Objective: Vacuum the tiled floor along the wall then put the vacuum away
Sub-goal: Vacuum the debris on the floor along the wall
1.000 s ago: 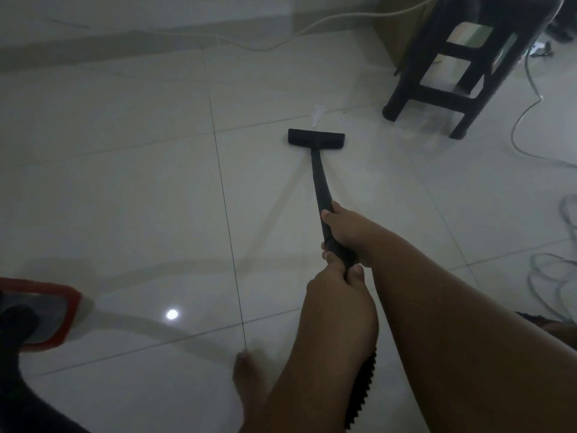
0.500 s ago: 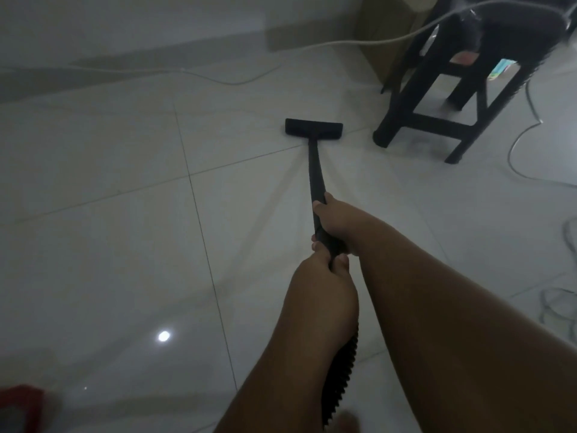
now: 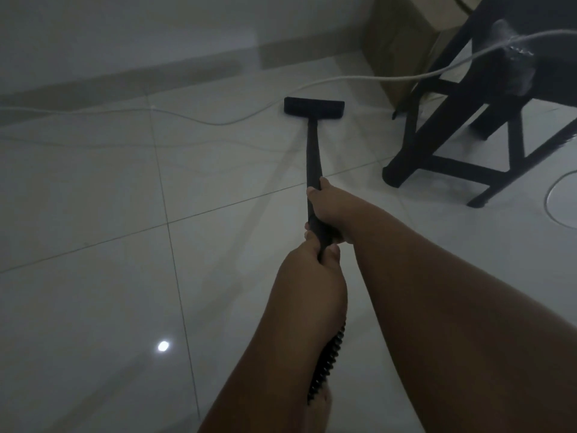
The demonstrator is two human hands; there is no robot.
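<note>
A black vacuum wand [image 3: 313, 151] runs from my hands out to a flat black floor nozzle [image 3: 314, 108] resting on the pale tiled floor [image 3: 93, 214], close to the wall's skirting [image 3: 125, 79]. My right hand [image 3: 331, 207] grips the wand higher up. Just below it, my left hand [image 3: 312, 267] holds the wand's end. The ribbed black hose [image 3: 326, 364] drops away under my left forearm. The vacuum's body is out of view.
A black stool [image 3: 468, 126] stands right of the nozzle, with a cardboard box [image 3: 402, 42] behind it against the wall. A white cord [image 3: 218, 122] lies across the floor just behind the nozzle and rises toward the stool. Another cord loop [image 3: 552, 201] lies at far right.
I have pushed the nozzle forward across the tiles toward the wall and the white cord. The red vacuum body at lower left has left the view. Both hands keep their grip.
</note>
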